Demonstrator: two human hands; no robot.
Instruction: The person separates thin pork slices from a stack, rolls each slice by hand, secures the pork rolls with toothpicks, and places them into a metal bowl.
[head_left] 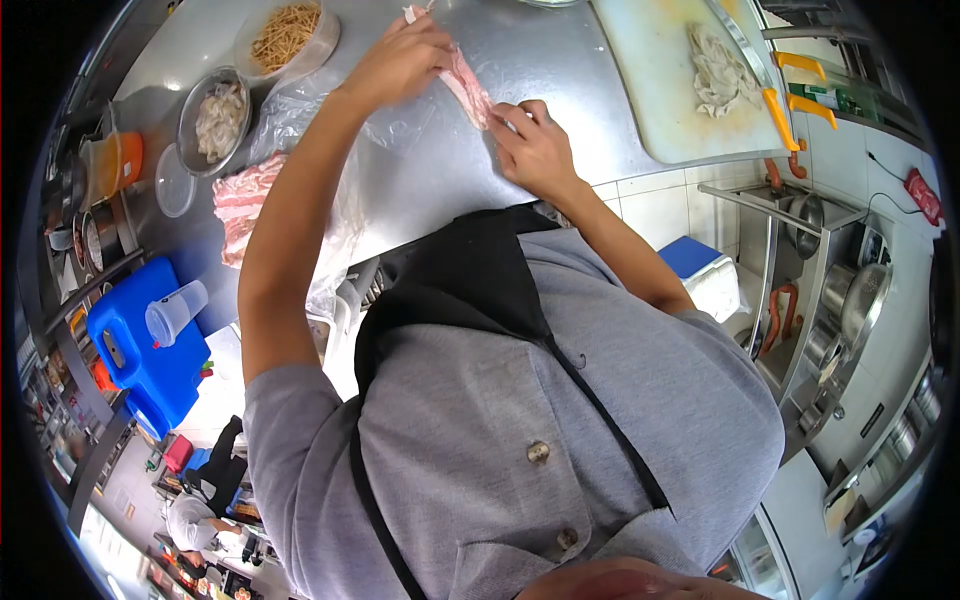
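Observation:
A strip of raw bacon (466, 90) stretches diagonally above the steel table (555, 60). Its far end is gripped by the closed fingers of my left hand (405, 62). My right hand (537, 148) pinches the near end, close to the table's front edge. More raw bacon slices (245, 200) lie in a stack beside my left forearm, on crumpled clear plastic (345, 215). Left of that stand a bowl (185, 128) of pale raw pieces, whose kind I cannot make out, and a round tub (326, 48) of wooden toothpicks.
A white cutting board (640, 100) on the right bears a crumpled cloth (722, 75) and yellow-handled knives (778, 118). A clear lid (175, 182) lies at left. Below are a blue jug (150, 350) and plastic cup (177, 312). Another person (195, 520) stands far off.

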